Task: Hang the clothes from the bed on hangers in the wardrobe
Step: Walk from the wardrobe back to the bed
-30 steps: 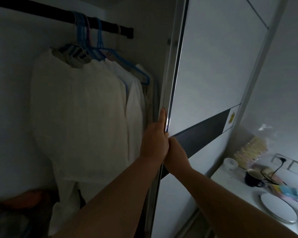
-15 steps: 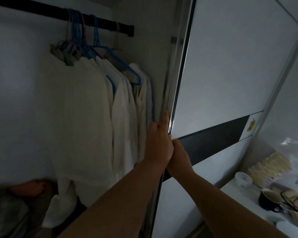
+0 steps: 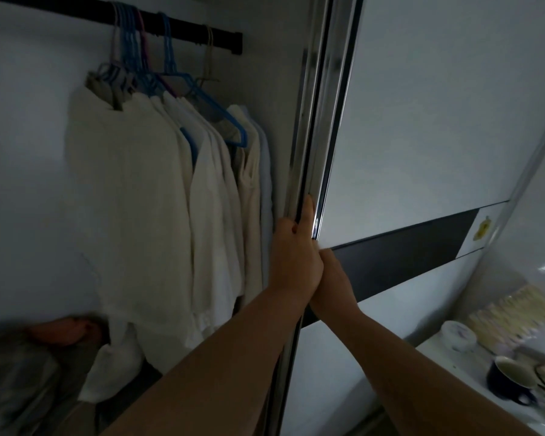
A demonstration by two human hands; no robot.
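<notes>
Both hands on the sliding door (image 3: 422, 127): left hand (image 3: 293, 259) curls round its metal edge, right hand (image 3: 334, 284) just below, its grip hidden. Likely to slide it along. Left of the door, pale clothes (image 3: 145, 196) (creamy, crinkled) hang on blue hangers (image 3: 202, 99) from the dark rail (image 3: 177, 22).

Dim, bluish light; wardrobe interior (image 3: 29, 184) in shadow, faint glare on door frame (image 3: 317, 221), wide-angle bending at edges
</notes>
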